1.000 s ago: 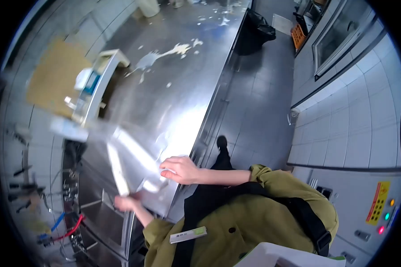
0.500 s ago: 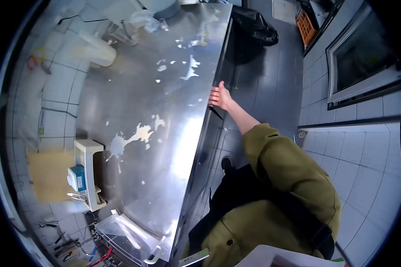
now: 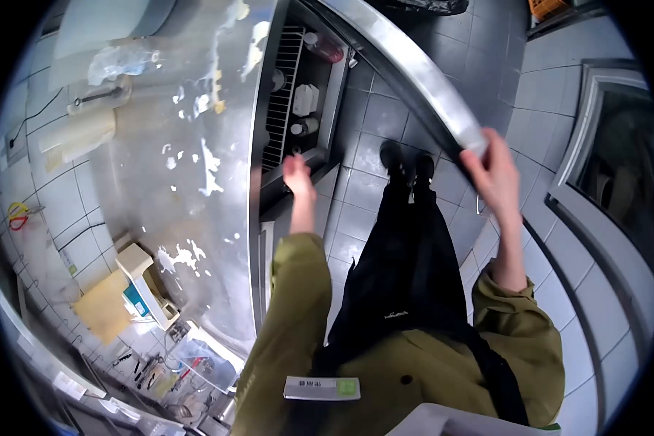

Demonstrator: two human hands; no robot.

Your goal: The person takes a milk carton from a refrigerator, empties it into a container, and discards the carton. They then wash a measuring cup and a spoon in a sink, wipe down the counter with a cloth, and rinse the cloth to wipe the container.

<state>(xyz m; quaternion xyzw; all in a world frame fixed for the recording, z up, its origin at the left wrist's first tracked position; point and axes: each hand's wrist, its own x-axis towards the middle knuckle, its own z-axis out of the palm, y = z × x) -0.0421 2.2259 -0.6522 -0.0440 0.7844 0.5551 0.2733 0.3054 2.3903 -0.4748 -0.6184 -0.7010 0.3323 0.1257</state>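
My right hand [image 3: 493,171] is wrapped around the outer edge of an opened metal fridge door [image 3: 414,58], which swings out from beneath the steel counter [image 3: 152,152]. In front of the fridge opening is my left hand [image 3: 298,174], blurred, with its fingers close to the lower frame. Inside the fridge, a wire shelf [image 3: 283,94] runs along the opening. Beside it stand a bottle with reddish contents [image 3: 323,47], a white carton-like container [image 3: 306,100] and a white-capped jar [image 3: 304,127].
White spills [image 3: 211,168] lie on the counter. A paper roll [image 3: 80,138], a crumpled plastic bag [image 3: 120,64] and a small beige rack [image 3: 142,269] are along the wall side. My shoes [image 3: 407,161] are on the tiled floor. A framed window [image 3: 618,138] is at right.
The fridge door has swung open, with my right hand moving from the counter's edge out to the right. My left hand has come into view at the opening, and the view has shifted.
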